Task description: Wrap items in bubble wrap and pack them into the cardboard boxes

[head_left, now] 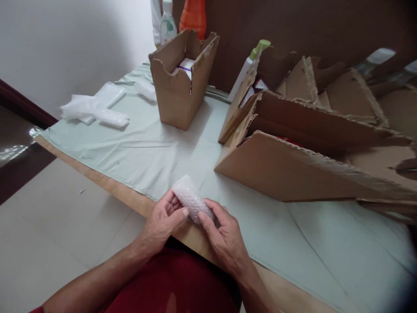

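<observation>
A small roll-shaped bundle in bubble wrap (192, 199) is held between both my hands at the table's front edge. My left hand (164, 215) is closed on its left side, thumb along the near face and fingers curled behind. On the right end, my right hand (223, 228) grips it with thumb and fingers. Whatever lies inside the wrap cannot be made out. Farther off, at the left of the table, lie several more bubble-wrapped packets (110, 117).
A tall cardboard box (172, 102) with small cartons inside stands at the back. Larger open cardboard boxes (286, 174) fill the right side. Behind them are a green-topped pump bottle (243, 76), a clear bottle (167, 26) and an orange bottle (193, 19). A pale green cloth (140, 152) covers the table.
</observation>
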The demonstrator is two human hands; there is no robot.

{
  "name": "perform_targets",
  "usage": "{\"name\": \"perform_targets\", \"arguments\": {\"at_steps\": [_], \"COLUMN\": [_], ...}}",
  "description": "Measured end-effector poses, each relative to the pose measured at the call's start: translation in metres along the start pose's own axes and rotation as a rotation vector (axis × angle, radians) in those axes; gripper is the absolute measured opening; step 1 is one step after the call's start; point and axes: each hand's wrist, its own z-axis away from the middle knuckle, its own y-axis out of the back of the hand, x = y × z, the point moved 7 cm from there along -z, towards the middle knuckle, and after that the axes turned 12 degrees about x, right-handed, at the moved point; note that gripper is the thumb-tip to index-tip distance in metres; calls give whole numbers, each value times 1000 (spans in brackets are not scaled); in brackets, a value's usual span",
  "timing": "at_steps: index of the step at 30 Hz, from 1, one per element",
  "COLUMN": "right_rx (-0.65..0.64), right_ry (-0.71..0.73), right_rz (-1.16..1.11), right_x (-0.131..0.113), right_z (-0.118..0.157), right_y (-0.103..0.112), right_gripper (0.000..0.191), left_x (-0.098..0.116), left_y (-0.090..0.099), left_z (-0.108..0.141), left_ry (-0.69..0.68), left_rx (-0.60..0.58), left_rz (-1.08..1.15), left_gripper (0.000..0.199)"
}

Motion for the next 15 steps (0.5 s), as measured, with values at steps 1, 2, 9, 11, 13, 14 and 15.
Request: {"name": "perform_targets", "arguments": {"at_steps": [1, 2, 9, 11, 13, 14, 15], "right_rx": [7, 32, -48, -85, -92, -82, -63], "right_ry": [18, 28, -117, -129, -130, -124, -112], "right_rz": [0, 6, -80, -31, 17, 30, 38], "right_x": [0, 1, 6, -1, -9, -12, -16], "right_z": [3, 5, 15, 15, 14, 13, 12], "right_y": [3, 9, 49, 55, 64, 71, 80], "right_gripper": [25, 26, 66, 39, 13, 8, 8], "left_x": [2, 4, 14, 11, 11, 15, 23], "left_y": [-5, -9, -34, -41, -52, -58, -64], "left_z": [-1, -1, 14, 17, 19, 20, 20], "left_ry": [0, -4, -217, -274, -337, -392, -473], "left_rx": [-15, -26, -286, -319, -377, -410, -433], "left_rz": [11, -7, -499, -572, -623, -640, -652], "left_gripper": [44, 41, 39, 37, 32, 33, 36]}}
